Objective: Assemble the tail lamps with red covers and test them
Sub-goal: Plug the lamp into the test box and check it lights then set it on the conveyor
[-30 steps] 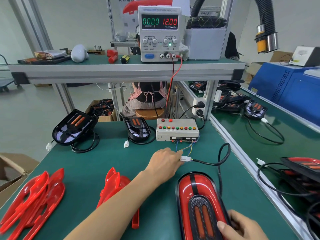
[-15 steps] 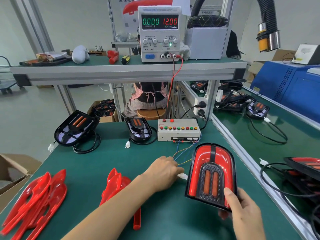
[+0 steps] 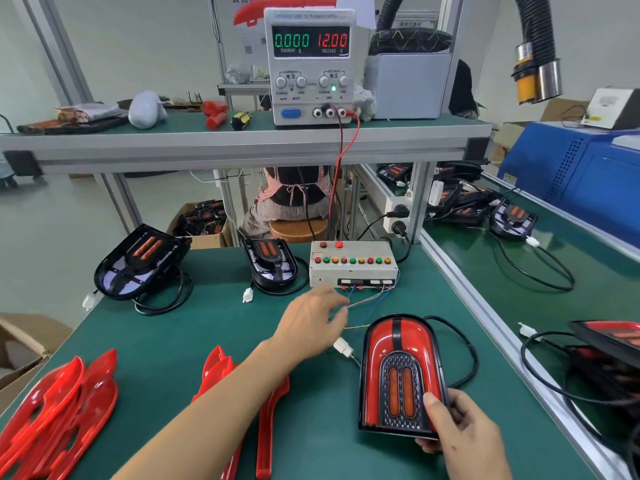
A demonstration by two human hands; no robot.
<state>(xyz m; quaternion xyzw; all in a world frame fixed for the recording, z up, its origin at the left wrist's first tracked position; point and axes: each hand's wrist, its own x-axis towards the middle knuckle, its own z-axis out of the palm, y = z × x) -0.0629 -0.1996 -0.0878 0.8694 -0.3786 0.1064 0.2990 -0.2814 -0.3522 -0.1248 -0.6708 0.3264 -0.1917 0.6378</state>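
My right hand [image 3: 462, 436] grips the lower right corner of an assembled tail lamp [image 3: 398, 368], thumb on its front. The lamp has a red cover with a black centre stripe and two unlit orange strips, and it stands tilted up on the green bench. Its black cable loops behind it to a white connector [image 3: 343, 348] lying on the mat. My left hand [image 3: 315, 320] hovers above that connector with loose fingers, close to the thin wires from the button test box [image 3: 353, 266]. The power supply [image 3: 310, 64] on the shelf reads 0.000 A and 12.00 V.
Two uncovered black lamp bases [image 3: 142, 261] [image 3: 272, 263] with coiled cables sit at the bench's far side. Loose red covers lie in a pile at the left [image 3: 59, 410] and under my left forearm [image 3: 266, 414]. More lamps and cables crowd the right-hand bench [image 3: 609, 344].
My right hand raised the lamp from lying flat to standing tilted, then brought it nearer. My left hand let go of the white connector and moved up toward the test box wires.
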